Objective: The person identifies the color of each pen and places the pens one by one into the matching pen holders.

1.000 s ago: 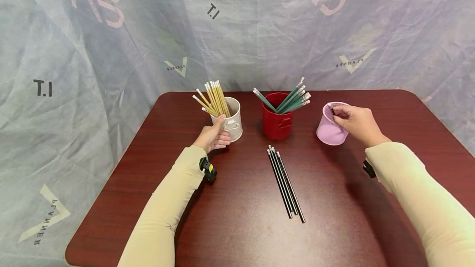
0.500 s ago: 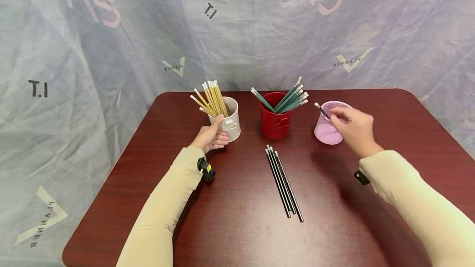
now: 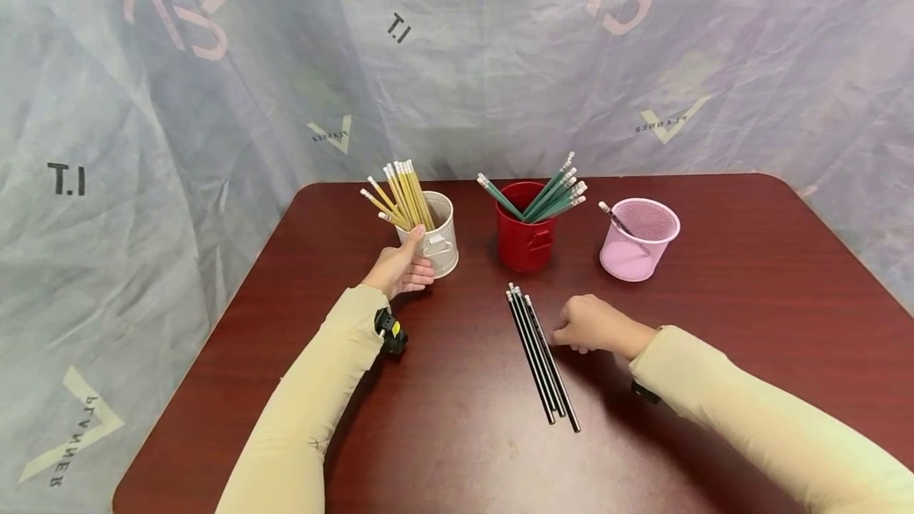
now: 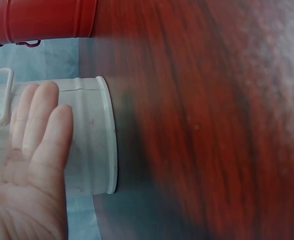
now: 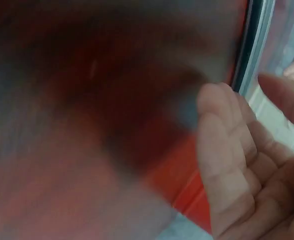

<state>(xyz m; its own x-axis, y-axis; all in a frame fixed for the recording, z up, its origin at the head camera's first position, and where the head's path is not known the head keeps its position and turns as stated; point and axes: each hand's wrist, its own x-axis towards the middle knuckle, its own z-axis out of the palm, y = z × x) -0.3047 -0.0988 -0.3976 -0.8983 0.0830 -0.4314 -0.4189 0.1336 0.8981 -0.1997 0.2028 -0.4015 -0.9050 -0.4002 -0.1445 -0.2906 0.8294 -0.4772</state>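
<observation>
My left hand (image 3: 401,266) lies with straight fingers along the side of a white metal bucket (image 3: 446,251), thumb near its rim. Yellow pencils (image 3: 410,193) with white erasers lean in that bucket. On the table lie several black pencils (image 3: 540,359) side by side, eraser ends pointing away from me. Just to their right is my right hand (image 3: 596,325), its fingertips close beside them. The right wrist view shows thumb and fingers apart, with the pencils (image 5: 252,47) beyond the fingertips. A patterned black pencil (image 3: 616,219) leans in a pink mesh cup (image 3: 631,258).
A red metal bucket (image 3: 524,251) holding green pencils (image 3: 553,197) stands between the white bucket and the pink cup. Behind the brown wooden table (image 3: 443,450) hangs a grey printed cloth (image 3: 471,86).
My right hand has let go of the patterned black pencil in the pink cup and moved left and nearer, to the black pencils. The left hand stays at the white bucket.
</observation>
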